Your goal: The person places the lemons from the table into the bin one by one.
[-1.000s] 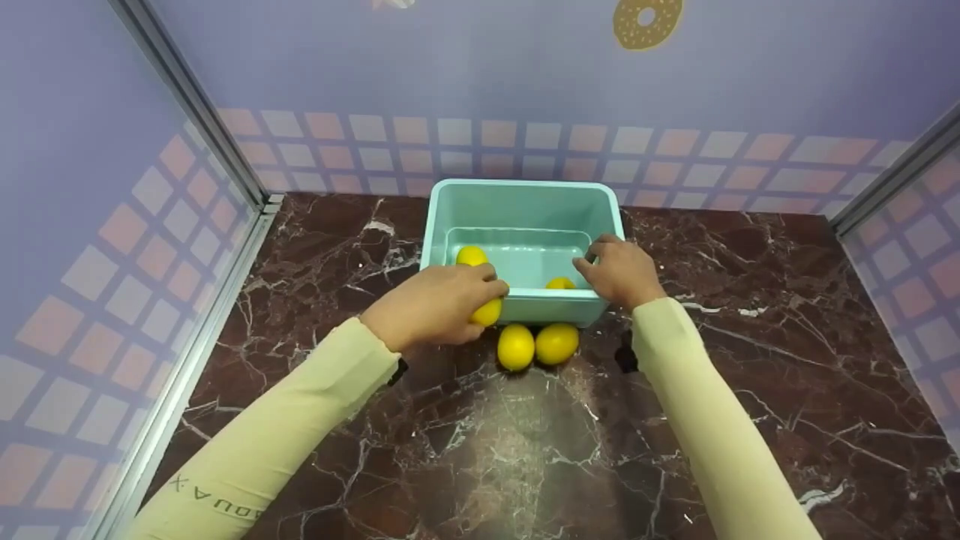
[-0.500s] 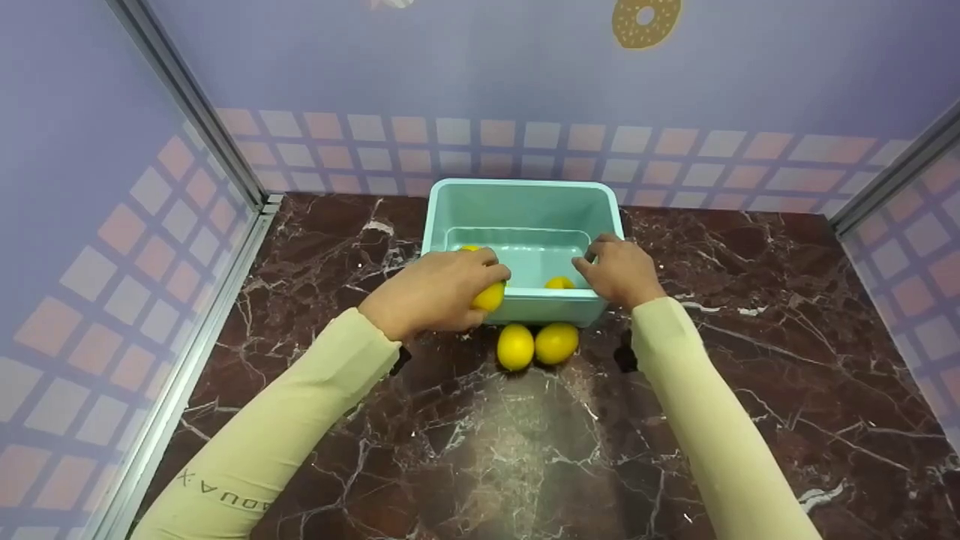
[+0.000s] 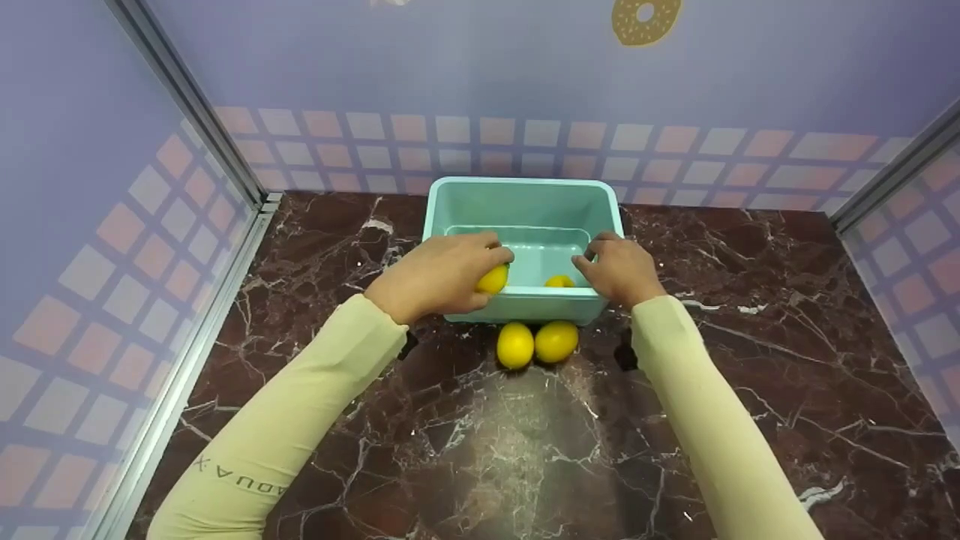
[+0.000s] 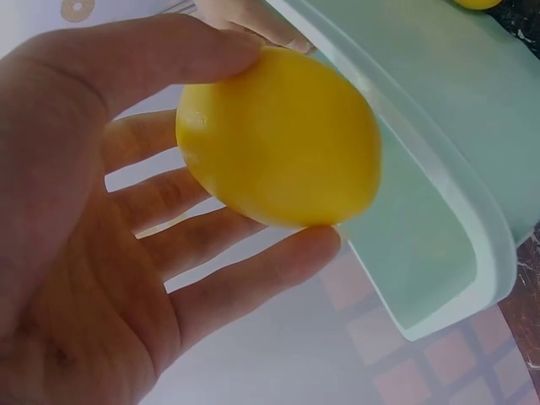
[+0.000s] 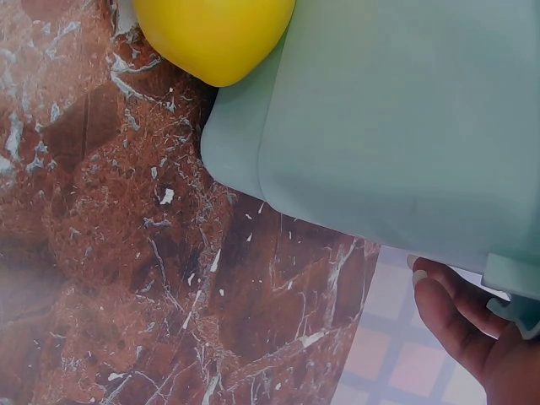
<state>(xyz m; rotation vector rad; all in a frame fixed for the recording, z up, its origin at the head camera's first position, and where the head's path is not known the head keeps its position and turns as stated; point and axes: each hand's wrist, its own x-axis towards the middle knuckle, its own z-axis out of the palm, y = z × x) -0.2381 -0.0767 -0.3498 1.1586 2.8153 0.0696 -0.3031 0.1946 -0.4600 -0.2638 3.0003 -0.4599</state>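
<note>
My left hand (image 3: pixel 435 274) pinches a yellow lemon (image 4: pixel 278 139) between thumb and fingertips, over the near left rim of a mint-green plastic bin (image 3: pixel 525 181). Inside the bin, a second lemon (image 3: pixel 559 281) shows just behind the front wall, towards the right. My right hand (image 3: pixel 621 270) grips the bin's right rim near the front corner; the right wrist view has its fingers against the outer side wall. In front of the bin, two more lemons (image 3: pixel 515 346) sit side by side on the tabletop. The left hand covers the bin's near left corner in the head view.
The dark red marbled tabletop (image 3: pixel 750 360) runs back to a purple wall (image 3: pixel 525 75) with pink and white squares, right behind the bin. Metal-framed side panels (image 3: pixel 187 105) stand at the left and right.
My left hand has lifted its lemon up and away from me, from beside the front wall to over the rim. It now hides a lemon seen inside earlier. The right hand stays put.
</note>
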